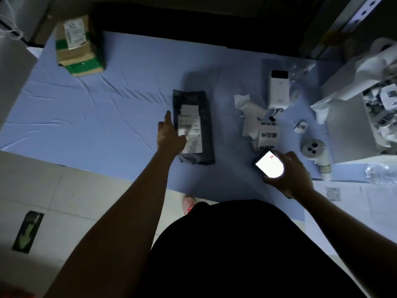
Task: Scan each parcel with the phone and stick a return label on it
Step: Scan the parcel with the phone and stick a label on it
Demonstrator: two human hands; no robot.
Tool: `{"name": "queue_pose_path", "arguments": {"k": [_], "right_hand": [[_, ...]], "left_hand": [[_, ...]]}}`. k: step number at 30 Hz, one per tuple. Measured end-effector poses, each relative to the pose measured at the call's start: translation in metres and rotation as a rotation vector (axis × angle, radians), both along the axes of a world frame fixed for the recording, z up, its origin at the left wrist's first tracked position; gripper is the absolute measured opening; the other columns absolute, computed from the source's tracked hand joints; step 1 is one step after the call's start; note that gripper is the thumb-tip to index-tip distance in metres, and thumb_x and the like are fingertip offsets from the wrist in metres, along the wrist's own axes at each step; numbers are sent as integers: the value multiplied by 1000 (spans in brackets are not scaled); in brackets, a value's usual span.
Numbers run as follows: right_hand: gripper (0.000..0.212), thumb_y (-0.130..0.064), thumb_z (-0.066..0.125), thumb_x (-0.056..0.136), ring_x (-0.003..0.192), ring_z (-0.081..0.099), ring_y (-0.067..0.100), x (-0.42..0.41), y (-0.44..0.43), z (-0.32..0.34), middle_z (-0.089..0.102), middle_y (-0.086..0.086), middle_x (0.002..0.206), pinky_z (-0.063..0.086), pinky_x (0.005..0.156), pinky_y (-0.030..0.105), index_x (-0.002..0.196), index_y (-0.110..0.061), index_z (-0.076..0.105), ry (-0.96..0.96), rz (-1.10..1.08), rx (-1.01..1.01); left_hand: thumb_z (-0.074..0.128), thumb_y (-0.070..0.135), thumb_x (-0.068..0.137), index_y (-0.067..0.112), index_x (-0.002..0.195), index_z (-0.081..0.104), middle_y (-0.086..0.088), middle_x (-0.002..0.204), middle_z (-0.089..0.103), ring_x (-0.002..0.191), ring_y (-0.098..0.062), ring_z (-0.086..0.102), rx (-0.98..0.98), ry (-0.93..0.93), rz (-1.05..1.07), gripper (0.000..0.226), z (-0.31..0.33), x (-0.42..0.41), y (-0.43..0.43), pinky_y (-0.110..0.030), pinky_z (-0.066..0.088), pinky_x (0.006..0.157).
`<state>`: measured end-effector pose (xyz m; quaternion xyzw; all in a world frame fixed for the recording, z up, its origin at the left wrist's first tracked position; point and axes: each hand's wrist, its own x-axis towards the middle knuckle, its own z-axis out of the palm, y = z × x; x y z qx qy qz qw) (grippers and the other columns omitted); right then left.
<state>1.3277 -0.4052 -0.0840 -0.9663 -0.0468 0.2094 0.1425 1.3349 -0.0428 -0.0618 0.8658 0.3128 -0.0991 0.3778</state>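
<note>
Parcels: 2. Grey mailer bag (205, 134) mid-table on the blue cloth (96, 108); taped cardboard box (78, 46) at the far left corner. Left hand (169, 136) lies on the bag's left edge, forefinger straight; grip unclear. Right hand (294, 175) holds 1 lit phone (269, 164), just beside 1 label strip (267, 135). Loose label (300, 126): 1.

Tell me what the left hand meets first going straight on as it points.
Likely nothing: the left hand points along the left edge of the grey parcel; only blue cloth lies ahead, though depth is unclear.
</note>
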Motion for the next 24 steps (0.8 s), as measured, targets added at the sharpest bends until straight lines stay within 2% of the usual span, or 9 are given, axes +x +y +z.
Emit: {"name": "queue_pose_path", "arguments": {"k": [3, 5, 8, 11, 15, 18, 19, 21, 24], "right_hand": [[94, -47, 86, 66, 113, 52, 31, -3, -12, -15, 50, 9, 119, 54, 83, 45, 147, -32, 42, 4, -41, 4], [95, -44, 88, 64, 114, 50, 33, -2, -14, -21, 51, 11, 117, 51, 85, 44, 146, -29, 43, 2, -63, 17], [94, -52, 84, 65, 117, 45, 32, 1, -14, -22, 56, 10, 123, 43, 93, 45, 146, -30, 43, -39, -28, -94], [93, -63, 79, 68, 128, 38, 30, 6, -15, -19, 56, 6, 134, 38, 100, 45, 147, -30, 42, -16, -4, -132], [80, -51, 77, 83, 133, 46, 27, 27, -7, -9, 56, 11, 142, 41, 109, 45, 145, -9, 50, -3, -289, 313], [57, -32, 73, 92, 97, 69, -2, 55, 10, 5, 69, 7, 121, 57, 84, 20, 140, -7, 54, 167, -643, 826], [48, -24, 73, 93, 88, 72, -1, 62, 15, 8, 73, 7, 114, 58, 77, 18, 134, -5, 59, 188, -684, 935], [28, -11, 72, 92, 87, 74, 10, 74, 21, 10, 76, 10, 106, 62, 79, 27, 119, -4, 68, 158, -642, 1011], [18, -5, 71, 92, 94, 75, 17, 80, 25, 16, 77, 2, 102, 62, 83, 33, 108, -11, 71, 159, -452, 1071]], "left_hand": [[73, 21, 82, 15, 149, 41, -16, 142, 42, 128, -35, 43, 367, -84, -136, 74, -1, 8, -40, -46, 43, 104], [71, 21, 83, 13, 134, 58, -15, 132, 54, 117, -34, 54, 226, -169, -195, 53, -1, 17, -73, -42, 48, 98], [68, 16, 88, 11, 114, 71, -10, 104, 71, 93, -20, 65, -115, -108, -278, 26, -4, 24, -125, -27, 50, 82], [67, 18, 88, 12, 84, 70, -4, 86, 72, 79, -13, 65, -197, -111, -298, 8, -9, 27, -167, -24, 48, 67], [69, 22, 86, 4, 73, 61, -11, 87, 71, 81, -20, 69, -175, -153, -262, 23, -15, 43, -191, -20, 55, 59], [70, 23, 86, 12, 74, 70, -1, 74, 70, 68, -8, 66, -237, -109, -221, 17, -17, 54, -193, -9, 43, 53], [71, 24, 87, 15, 73, 72, 4, 70, 69, 62, 0, 63, -280, -78, -202, 16, -16, 54, -193, -6, 42, 52], [72, 23, 88, 17, 75, 74, 7, 69, 70, 60, 3, 65, -361, -44, -104, 14, -12, 55, -194, -8, 47, 54], [72, 22, 91, 8, 93, 75, -2, 83, 76, 72, -13, 74, -485, -152, 149, 15, 0, 61, -190, -17, 53, 56]]}}
